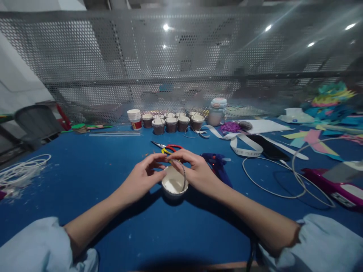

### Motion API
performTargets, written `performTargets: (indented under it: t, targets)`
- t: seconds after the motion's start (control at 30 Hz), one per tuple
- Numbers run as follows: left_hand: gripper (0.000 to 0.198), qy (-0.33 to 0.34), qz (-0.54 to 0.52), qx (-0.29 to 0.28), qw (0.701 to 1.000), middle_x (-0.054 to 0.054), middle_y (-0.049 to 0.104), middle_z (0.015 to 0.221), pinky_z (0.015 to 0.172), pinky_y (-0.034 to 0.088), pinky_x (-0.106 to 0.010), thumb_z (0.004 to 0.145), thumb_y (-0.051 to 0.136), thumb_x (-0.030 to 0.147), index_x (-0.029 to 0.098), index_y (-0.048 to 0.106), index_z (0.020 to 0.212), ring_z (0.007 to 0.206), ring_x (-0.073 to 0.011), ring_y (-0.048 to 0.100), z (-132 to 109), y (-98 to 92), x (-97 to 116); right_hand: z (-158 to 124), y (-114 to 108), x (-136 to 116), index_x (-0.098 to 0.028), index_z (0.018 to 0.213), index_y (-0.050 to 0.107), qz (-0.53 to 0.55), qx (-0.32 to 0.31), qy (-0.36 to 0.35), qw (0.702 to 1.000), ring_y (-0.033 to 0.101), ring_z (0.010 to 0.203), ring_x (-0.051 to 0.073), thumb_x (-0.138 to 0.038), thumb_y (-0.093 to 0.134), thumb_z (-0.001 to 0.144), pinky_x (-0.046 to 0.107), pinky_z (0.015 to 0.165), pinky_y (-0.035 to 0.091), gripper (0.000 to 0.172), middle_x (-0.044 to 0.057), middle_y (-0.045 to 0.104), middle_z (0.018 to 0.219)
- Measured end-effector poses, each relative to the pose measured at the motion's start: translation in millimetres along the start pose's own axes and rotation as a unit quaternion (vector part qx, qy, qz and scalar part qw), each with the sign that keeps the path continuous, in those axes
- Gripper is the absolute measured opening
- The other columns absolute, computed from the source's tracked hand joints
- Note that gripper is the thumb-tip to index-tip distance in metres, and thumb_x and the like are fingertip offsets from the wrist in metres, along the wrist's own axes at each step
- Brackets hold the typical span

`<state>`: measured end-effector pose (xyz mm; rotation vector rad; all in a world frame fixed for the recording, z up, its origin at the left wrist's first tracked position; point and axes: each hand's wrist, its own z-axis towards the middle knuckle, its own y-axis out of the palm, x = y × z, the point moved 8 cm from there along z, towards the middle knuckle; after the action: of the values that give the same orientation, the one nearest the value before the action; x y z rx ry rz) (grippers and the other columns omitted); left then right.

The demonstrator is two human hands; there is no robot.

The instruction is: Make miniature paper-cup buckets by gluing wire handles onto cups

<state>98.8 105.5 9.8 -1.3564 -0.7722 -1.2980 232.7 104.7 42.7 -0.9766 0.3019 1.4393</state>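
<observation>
While both hands meet over a small white cup [173, 193], the cup sits on the near side of the scissors [162, 146], above the blue table [113, 166]; whether its base touches the tabletop cannot be told. A dark arched handle [184, 175] rises from its rim. The left hand [144, 172], near and left of the scissors, shows bent fingers, the thumb at the rim and apart from the forefinger. The right hand [200, 172], near and right of the scissors, curves its fingers close together beside the handle; whether either hand clamps anything cannot be told. Right of the scissors lie a blue glue gun [216, 163] and, farther off, a printed white ribbon [245, 152]. Beyond the scissors stand brown, pale-rimmed pots [171, 126]; beyond and left, stacked paper cups [134, 118].
</observation>
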Motion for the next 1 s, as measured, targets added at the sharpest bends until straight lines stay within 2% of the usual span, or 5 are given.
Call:
performTargets:
  t: [0.17,0.3,0.47,0.67,1.0]
  targets:
    - [0.039,-0.005,0.016,0.032,0.999,-0.01,0.065,0.114,0.086,0.052,-0.037,0.076,0.066,0.033,0.017,0.06,0.111,0.099,-0.0201,0.062,-0.8,-5.6,4.3,-2.1,-9.8,1.1,-0.019,0.103,0.065,-0.005,-0.022,0.086,0.996,0.062,0.101,0.017,-0.011,0.046,0.085,0.034,0.088,0.048,0.028,0.007,0.067,0.11]
    - [0.036,-0.01,0.047,0.044,0.998,-0.009,0.068,0.107,0.081,0.052,-0.033,0.077,0.064,0.036,0.016,0.062,0.108,0.094,-0.0199,0.064,0.2,-9.1,4.7,-16.3,-12.4,2.2,-0.018,0.126,0.056,-0.032,-0.148,0.184,0.971,0.061,0.109,0.023,-0.011,0.056,0.074,0.036,0.087,0.051,0.052,0.011,0.06,0.128]
    - [0.029,0.033,0.127,0.059,0.99,-0.008,0.07,0.102,0.076,0.053,-0.033,0.082,0.059,0.038,0.017,0.066,0.102,0.088,-0.0197,0.065,2.7,-11.5,13.7,-27.5,-2.7,-10.0,-0.019,0.14,0.043,-0.086,-0.251,0.109,0.958,0.053,0.122,0.031,-0.03,0.082,0.063,0.043,0.098,0.046,0.088,0.015,0.052,0.137]
    - [0.017,0.169,0.256,0.068,0.949,-0.006,0.064,0.093,0.073,0.05,-0.027,0.086,0.055,0.029,0.019,0.069,0.087,0.085,-0.0161,0.061,-0.5,-12.8,42.3,-27.2,3.0,-6.4,-0.017,0.123,0.05,-0.082,-0.203,0.135,0.966,0.06,0.105,0.027,-0.028,0.078,0.07,0.04,0.086,0.05,0.061,0.012,0.061,0.118]
    - [0.018,0.217,0.375,-0.053,0.9,-0.005,0.07,0.088,0.075,0.047,-0.027,0.09,0.051,0.027,0.019,0.068,0.093,0.081,-0.0158,0.063,-5.6,-10.9,48.9,-28.8,7.1,-7.8,-0.02,0.109,0.052,-0.069,-0.189,0.101,0.974,0.06,0.094,0.021,-0.017,0.062,0.077,0.032,0.078,0.048,0.033,0.006,0.062,0.104]
